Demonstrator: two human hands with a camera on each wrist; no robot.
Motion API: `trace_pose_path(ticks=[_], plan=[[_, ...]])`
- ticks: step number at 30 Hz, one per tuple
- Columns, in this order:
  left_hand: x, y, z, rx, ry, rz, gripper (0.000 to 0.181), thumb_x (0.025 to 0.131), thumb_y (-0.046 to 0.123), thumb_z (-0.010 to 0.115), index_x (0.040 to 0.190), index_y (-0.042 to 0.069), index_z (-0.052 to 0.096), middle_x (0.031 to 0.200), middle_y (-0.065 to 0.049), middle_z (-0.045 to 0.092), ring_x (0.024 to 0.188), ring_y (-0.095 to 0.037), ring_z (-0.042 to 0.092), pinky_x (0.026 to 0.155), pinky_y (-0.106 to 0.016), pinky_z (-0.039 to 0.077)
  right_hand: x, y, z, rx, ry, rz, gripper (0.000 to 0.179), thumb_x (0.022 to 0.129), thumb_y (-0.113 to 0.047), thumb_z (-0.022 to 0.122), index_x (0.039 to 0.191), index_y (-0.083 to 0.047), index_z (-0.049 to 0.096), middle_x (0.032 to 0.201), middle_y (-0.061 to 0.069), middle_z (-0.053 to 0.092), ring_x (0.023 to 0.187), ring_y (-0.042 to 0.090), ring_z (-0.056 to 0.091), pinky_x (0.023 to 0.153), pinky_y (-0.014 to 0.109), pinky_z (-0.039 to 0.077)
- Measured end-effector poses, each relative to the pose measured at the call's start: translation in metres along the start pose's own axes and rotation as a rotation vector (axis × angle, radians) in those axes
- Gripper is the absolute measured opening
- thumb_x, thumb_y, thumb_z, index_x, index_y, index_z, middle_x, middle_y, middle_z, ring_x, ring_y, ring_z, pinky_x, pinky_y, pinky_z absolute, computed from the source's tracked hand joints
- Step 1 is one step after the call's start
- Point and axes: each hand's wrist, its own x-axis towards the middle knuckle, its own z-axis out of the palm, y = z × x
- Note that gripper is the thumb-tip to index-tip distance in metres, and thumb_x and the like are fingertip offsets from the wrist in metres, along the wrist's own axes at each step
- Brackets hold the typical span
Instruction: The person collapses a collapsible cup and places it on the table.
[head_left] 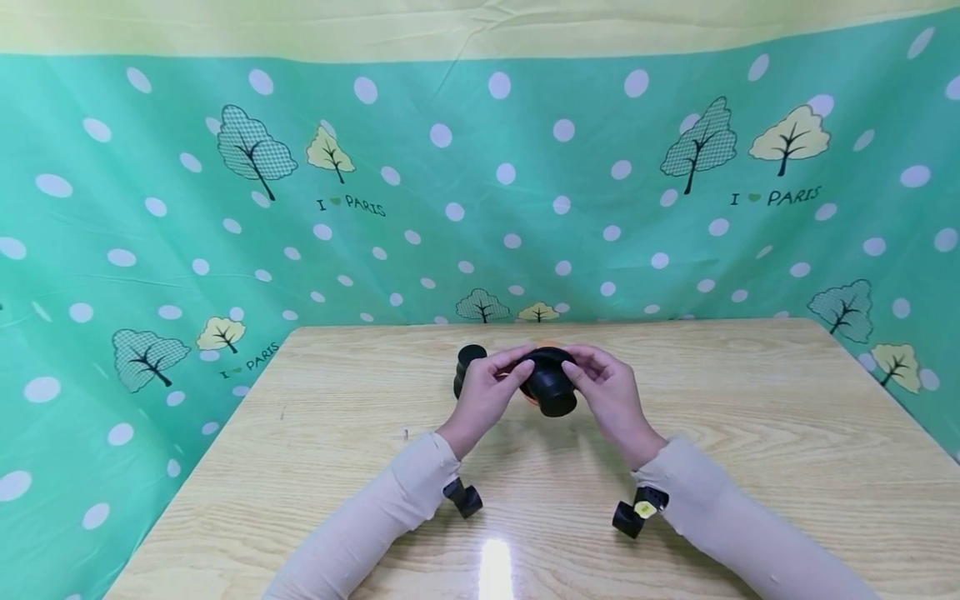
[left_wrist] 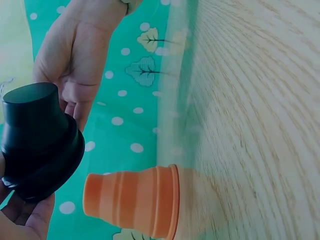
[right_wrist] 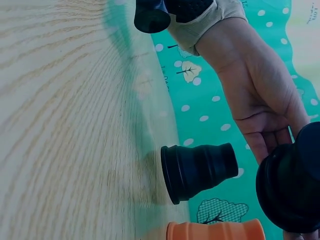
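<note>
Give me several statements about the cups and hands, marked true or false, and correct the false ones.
1. The left hand and the right hand hold the same black cup. True.
2. In the head view, a second black cup stands left of the orange cup. True.
3. The orange cup stands with its wide rim up. False: its wide rim is down on the table.
4. The held black cup rests on the table. False: both hands hold it above the table.
</note>
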Motion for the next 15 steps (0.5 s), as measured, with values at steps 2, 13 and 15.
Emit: trace_pose_path(ticks=[2, 13, 15], plan=[[0.0001, -0.0006, -0.0001, 0.013, 0.015, 0.007, 0.029, 0.094, 0.011, 0.059, 0.12, -0.001, 0.063, 0.121, -0.015, 0.062, 0.085, -0.011, 0.06, 0.065, -0.014, 0.046, -0.0001, 0.0002, 0.0011, -0.008, 0.0, -0.003, 0.031, 0.09, -0.009, 0.064, 0.115, 0.008, 0.059, 0.097, -0.006, 0.065, 0.087, 0.006, 0.062, 0.073, 0.018, 0.053], [0.0003, -0.0016, -0.0022, -0.021, 0.016, -0.014, 0.029, 0.094, 0.011, 0.058, 0.12, 0.0, 0.063, 0.118, -0.016, 0.064, 0.084, -0.005, 0.057, 0.063, -0.015, 0.044, 0.0022, -0.0016, 0.0028, -0.034, -0.012, -0.042, 0.029, 0.089, -0.008, 0.066, 0.113, 0.008, 0.061, 0.092, -0.007, 0.066, 0.082, 0.007, 0.061, 0.072, 0.017, 0.051], [0.0006, -0.0008, -0.0038, -0.028, -0.008, -0.016, 0.03, 0.095, 0.012, 0.057, 0.121, -0.002, 0.062, 0.118, -0.016, 0.064, 0.088, -0.006, 0.059, 0.069, -0.015, 0.047, 0.0028, -0.0011, 0.001, -0.04, -0.024, -0.044, 0.03, 0.089, -0.009, 0.066, 0.113, 0.008, 0.061, 0.093, -0.007, 0.066, 0.082, 0.006, 0.061, 0.073, 0.017, 0.052]])
